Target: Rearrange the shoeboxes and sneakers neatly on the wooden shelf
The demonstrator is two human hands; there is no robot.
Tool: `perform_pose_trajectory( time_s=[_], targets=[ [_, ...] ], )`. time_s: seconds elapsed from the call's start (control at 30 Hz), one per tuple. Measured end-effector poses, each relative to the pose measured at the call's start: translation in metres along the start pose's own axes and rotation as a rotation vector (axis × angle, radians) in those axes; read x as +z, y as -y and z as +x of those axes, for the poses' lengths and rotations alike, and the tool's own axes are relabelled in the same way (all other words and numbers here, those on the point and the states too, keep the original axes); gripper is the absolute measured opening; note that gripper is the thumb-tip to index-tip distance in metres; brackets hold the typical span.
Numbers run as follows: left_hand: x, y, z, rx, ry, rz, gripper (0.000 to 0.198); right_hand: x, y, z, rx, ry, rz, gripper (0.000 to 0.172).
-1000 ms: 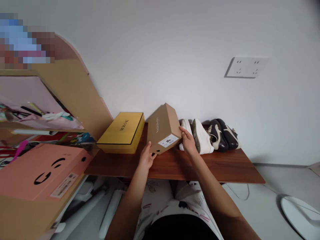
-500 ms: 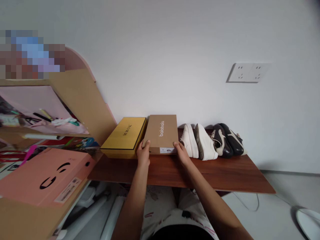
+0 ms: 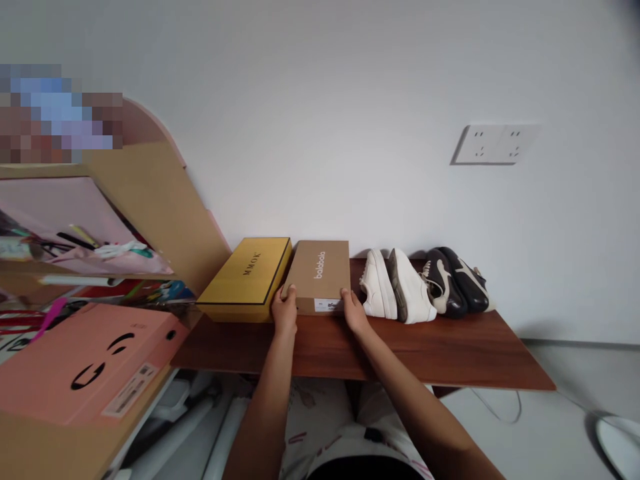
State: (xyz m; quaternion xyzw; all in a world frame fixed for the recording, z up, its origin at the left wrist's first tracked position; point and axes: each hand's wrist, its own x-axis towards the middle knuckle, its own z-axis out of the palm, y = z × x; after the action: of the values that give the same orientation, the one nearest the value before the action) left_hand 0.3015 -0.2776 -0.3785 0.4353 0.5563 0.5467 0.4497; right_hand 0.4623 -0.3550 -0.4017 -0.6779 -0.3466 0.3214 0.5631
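Left hand (image 3: 285, 310) and right hand (image 3: 354, 311) stand apart, clasping opposite ends of a kraft shoebox (image 3: 320, 273) printed "balabala", with the left fingers hooked over its near corner and the right fingers pressed against its other end. The box rests flat on a reddish-brown wooden board (image 3: 425, 350), its white label facing the person. Its left side sits tight against a yellow MMOK box (image 3: 244, 280), so any sideways push could shove that box along the board or ride the two lids together. Just to the right stands a pair of white sneakers (image 3: 395, 287), close enough that a slipping right hand could knock them over, and they could topple into the black-and-white sneakers (image 3: 453, 283) beside them. Smooth cardboard gives a poor grip, so loose fingers might let the box skid or twist. At the lower left, a salmon-pink box (image 3: 85, 363) juts out near the board's end, where a swinging left elbow could catch it. Beyond it rises a pale wooden shelf unit (image 3: 160, 207) crammed with loose items that a hard bump could dislodge. A white wall socket panel (image 3: 495, 145) sits farthest off, above the shoes.
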Motion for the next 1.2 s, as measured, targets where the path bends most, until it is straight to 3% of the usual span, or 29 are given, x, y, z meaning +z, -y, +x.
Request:
perform_pose_trajectory(
  time_s=[0.07, 0.13, 0.23, 0.33, 0.4, 0.47, 0.57, 0.63, 0.77, 0.87, 1.03, 1.2],
  targets=[
    [0.002, 0.000, 0.000, 0.020, -0.034, 0.055, 0.049, 0.002, 0.004, -0.002, 0.095, -0.002, -0.024, 0.083],
    [0.002, -0.001, -0.005, 0.044, -0.072, 0.110, 0.052, 0.001, 0.009, -0.008, 0.093, 0.002, -0.030, 0.086],
    [-0.003, 0.000, -0.026, 0.112, -0.108, 0.200, 0.059, -0.014, 0.013, -0.026, -0.037, 0.001, -0.021, 0.084],
    [-0.005, 0.003, -0.063, 0.287, -0.107, 0.229, 0.066, -0.053, 0.012, -0.046, -0.241, 0.014, -0.001, 0.071],
    [0.002, 0.007, -0.090, 0.392, -0.007, 0.180, 0.064, -0.091, 0.009, -0.055, -0.348, -0.044, -0.007, 0.059],
    [0.018, 0.011, -0.114, 0.418, 0.194, 0.128, 0.056, -0.131, 0.002, -0.059, -0.381, -0.201, -0.058, 0.054],
    [0.053, 0.019, -0.132, 0.331, 0.488, 0.129, 0.050, -0.179, -0.014, -0.056, -0.319, -0.439, -0.184, 0.059],
    [0.078, 0.024, -0.134, 0.244, 0.546, 0.171, 0.056, -0.196, -0.027, -0.051, -0.237, -0.476, -0.237, 0.065],
    [0.115, 0.032, -0.124, 0.085, 0.550, 0.215, 0.070, -0.202, -0.044, -0.035, -0.074, -0.407, -0.232, 0.076],
    [0.126, 0.032, -0.117, 0.074, 0.646, 0.216, 0.060, -0.200, -0.044, -0.024, -0.009, -0.370, -0.269, 0.078],
    [0.127, 0.018, -0.106, 0.173, 0.730, 0.365, 0.040, -0.207, -0.029, -0.010, -0.052, -0.171, -0.333, 0.063],
    [0.123, -0.016, -0.098, 0.435, 0.804, 0.649, 0.036, -0.215, -0.005, -0.002, -0.226, 0.001, -0.467, 0.052]
  ],
)
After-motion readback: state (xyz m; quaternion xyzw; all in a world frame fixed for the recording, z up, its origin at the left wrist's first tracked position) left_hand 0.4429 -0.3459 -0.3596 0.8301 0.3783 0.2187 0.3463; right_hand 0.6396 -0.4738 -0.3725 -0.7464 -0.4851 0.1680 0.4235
